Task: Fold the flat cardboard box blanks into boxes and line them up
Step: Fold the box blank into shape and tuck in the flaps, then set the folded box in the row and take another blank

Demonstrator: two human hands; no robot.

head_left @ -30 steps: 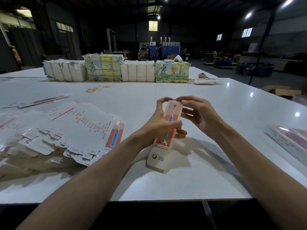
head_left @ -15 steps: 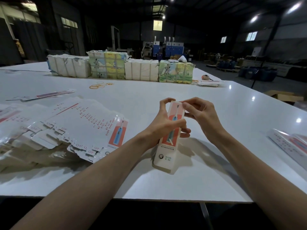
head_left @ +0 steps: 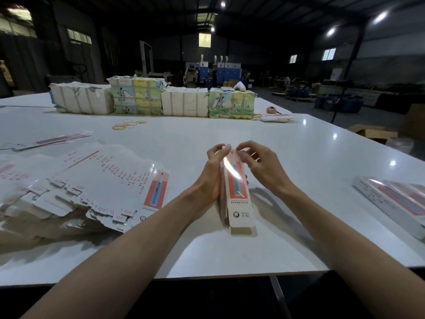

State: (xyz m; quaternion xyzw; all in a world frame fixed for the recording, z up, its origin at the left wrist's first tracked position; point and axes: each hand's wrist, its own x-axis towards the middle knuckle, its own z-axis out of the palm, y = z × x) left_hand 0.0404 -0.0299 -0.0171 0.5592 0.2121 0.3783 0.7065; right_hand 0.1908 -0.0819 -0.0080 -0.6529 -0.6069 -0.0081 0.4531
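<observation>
Item: narrow red-and-white cardboard box [head_left: 238, 194], upended for closing.
Your left hand [head_left: 212, 173] grips its side, steadying; your right hand [head_left: 259, 166] pinches the top flap [head_left: 232, 153].

The hall is dim, and the white table [head_left: 299, 155] is the brightest surface. Light comes from ceiling lamps [head_left: 380, 16] and pale windows [head_left: 328, 54] far beyond the hands. The lamps leave small glints on the table beyond the right hand [head_left: 262, 166]. A hard glare streak crosses the box [head_left: 240, 203] between the hands and washes out its print. Soft shadows lie under the right wrist. The fingertips of the left hand [head_left: 210, 178] are blurred. The blanks [head_left: 103, 180] left of it smear, and the table edges bend.
</observation>
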